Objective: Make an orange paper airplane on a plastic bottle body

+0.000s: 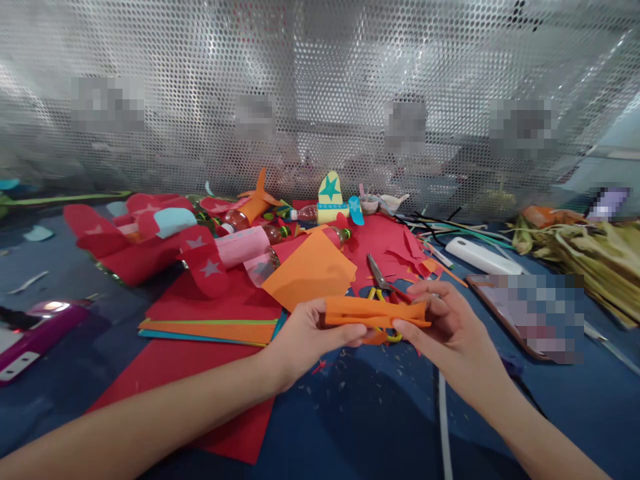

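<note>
A folded strip of orange paper (pixel 370 311) is held level between my two hands, above the blue surface. My left hand (pixel 315 328) pinches its left end, thumb in front. At the right end, my right hand (pixel 445 323) grips it between thumb and fingers. Partly hidden behind the strip lie scissors (pixel 379 272) with yellow and red handles. A flat orange sheet (pixel 313 267) rests just beyond my left hand. Below and left of it are a stack of coloured paper (pixel 210 332) and red sheets (pixel 225 433).
Paper-covered bottles with fins and stars, one pink (pixel 245 247) and one yellow (pixel 333 212), lie at the back. A phone (pixel 525 317), a white device (pixel 483 255) and dry husks (pixel 590 253) are on the right. A purple device (pixel 45 333) sits left. Perforated metal (pixel 320 80) stands behind.
</note>
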`<state>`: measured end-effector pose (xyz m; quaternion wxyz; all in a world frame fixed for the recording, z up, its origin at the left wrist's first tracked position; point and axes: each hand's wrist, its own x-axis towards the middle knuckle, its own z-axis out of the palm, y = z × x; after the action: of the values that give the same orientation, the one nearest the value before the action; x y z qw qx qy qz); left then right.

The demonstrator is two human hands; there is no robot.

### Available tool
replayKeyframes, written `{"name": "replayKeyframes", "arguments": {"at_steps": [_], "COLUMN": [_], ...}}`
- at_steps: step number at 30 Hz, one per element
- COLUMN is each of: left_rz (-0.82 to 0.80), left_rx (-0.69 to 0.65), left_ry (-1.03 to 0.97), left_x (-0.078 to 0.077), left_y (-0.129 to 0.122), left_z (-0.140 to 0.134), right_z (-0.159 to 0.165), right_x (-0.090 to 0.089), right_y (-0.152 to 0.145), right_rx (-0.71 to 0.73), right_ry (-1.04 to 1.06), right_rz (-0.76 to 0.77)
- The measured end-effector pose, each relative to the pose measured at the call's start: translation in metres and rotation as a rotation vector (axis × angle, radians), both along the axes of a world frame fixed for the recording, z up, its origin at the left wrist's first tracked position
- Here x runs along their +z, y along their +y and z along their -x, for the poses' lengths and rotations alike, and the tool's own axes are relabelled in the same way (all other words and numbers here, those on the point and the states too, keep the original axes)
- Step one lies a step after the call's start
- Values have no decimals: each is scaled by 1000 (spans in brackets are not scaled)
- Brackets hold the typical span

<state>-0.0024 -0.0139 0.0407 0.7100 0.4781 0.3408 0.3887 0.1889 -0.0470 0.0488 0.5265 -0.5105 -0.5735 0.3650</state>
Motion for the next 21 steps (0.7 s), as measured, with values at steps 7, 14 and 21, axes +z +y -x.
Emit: {"name": "replayKeyframes", "arguments": {"at_steps": [7,14,21], "left_rz": [2,-59,-16], "left_rx": [88,130,125], "left_ry": [46,78,9], "left_x": [-2,-3,-2], "left_y": [-4,-4,-5], "left_z": [-2,-2,-2], "right_z": [3,2,5], "right_x": [1,-1,-2], "right_y": [-1,1,3], "right_rx": [-15,-14,165], "right_ry": [-9,86,180], "right_rz": [-9,49,198]}}
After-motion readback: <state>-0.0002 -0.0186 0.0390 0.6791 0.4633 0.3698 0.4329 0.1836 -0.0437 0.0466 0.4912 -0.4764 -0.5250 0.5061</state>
